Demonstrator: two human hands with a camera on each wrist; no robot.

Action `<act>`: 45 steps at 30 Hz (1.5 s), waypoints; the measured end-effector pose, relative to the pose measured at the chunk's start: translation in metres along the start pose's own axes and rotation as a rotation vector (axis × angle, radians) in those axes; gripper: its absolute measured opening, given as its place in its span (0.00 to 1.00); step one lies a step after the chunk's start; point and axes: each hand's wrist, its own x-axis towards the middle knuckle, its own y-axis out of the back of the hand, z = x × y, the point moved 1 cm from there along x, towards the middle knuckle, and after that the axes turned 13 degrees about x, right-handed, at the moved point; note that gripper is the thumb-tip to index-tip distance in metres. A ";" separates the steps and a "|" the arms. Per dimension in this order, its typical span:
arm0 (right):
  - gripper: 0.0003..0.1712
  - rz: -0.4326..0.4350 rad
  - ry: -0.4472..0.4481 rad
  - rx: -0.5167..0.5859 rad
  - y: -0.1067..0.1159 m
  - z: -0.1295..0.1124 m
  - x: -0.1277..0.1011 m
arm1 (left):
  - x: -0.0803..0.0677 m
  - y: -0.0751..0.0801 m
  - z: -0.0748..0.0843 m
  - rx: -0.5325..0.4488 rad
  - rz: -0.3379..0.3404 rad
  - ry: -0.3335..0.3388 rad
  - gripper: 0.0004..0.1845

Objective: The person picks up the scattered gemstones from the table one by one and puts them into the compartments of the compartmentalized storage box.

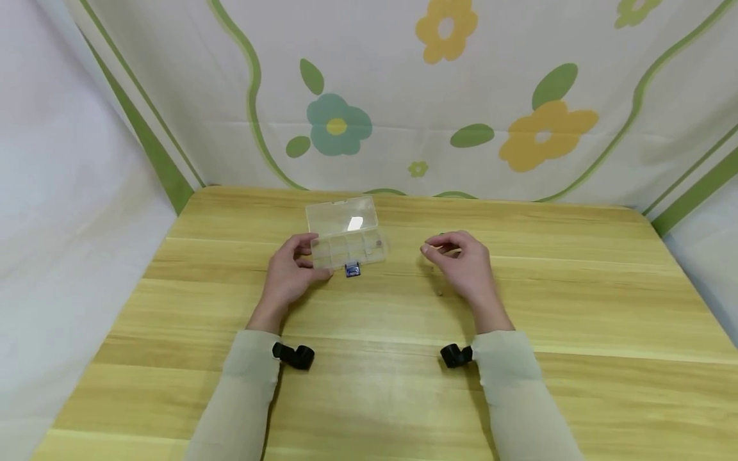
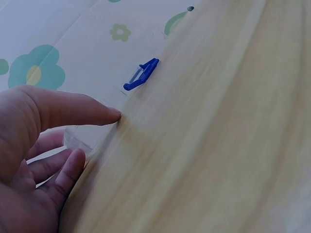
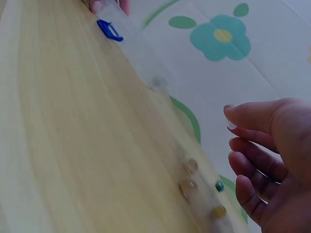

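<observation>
1. The clear plastic compartment box (image 1: 346, 240) sits on the wooden table (image 1: 369, 384) toward the far edge, lid tipped up and back, blue latch (image 1: 352, 270) hanging at its front wall. It is light and see-through, so its walls are hard for you to read, and a nudge is likely to slide it.

2. Your left hand (image 1: 291, 272) steadies the box at its near-left corner: thumb tip against the front wall in the left wrist view, fingers (image 2: 68, 167) loosely curled around the end. This is a light brace, not a firm clamp. Press harder and the box could skate toward the floral backdrop (image 1: 403, 96) or pivot round the thumb.

3. Your right hand (image 1: 464, 259) hovers well right of the box, thumb and forefinger tips brought together. Whether a bead sits between them I cannot tell; the pinch point is too small in every view. If one is there, a slack pinch drops it.

4. Small beads (image 3: 204, 187) lie loose on the table just by your right hand: two clear-looking, one teal, one yellowish. They are round and likely to roll; a brush from your palm or sleeve (image 1: 519, 384) may scatter them.

5. One compartment at the right end seems to hold something small. Tilt the box and it may spill.

6. The open lid stands unsupported; a knock could snap it shut.
</observation>
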 end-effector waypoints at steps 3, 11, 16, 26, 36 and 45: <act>0.15 -0.023 0.024 -0.009 -0.012 -0.004 0.003 | 0.000 -0.001 0.000 -0.006 0.005 -0.005 0.44; 0.13 -0.052 0.033 -0.022 -0.039 -0.010 0.007 | 0.000 -0.002 -0.001 -0.010 0.006 -0.005 0.44; 0.12 -0.066 0.059 -0.013 -0.055 -0.011 0.009 | -0.001 -0.001 -0.001 -0.009 0.008 -0.002 0.44; 0.09 -0.088 0.114 -0.012 -0.077 -0.012 0.008 | 0.000 -0.002 -0.001 -0.005 0.007 -0.007 0.44; 0.10 -0.068 0.159 -0.045 -0.091 -0.011 0.005 | 0.001 -0.002 -0.001 0.010 0.002 -0.015 0.43; 0.09 -0.050 0.246 -0.026 -0.099 -0.006 0.001 | 0.002 -0.002 -0.001 0.012 0.008 -0.025 0.43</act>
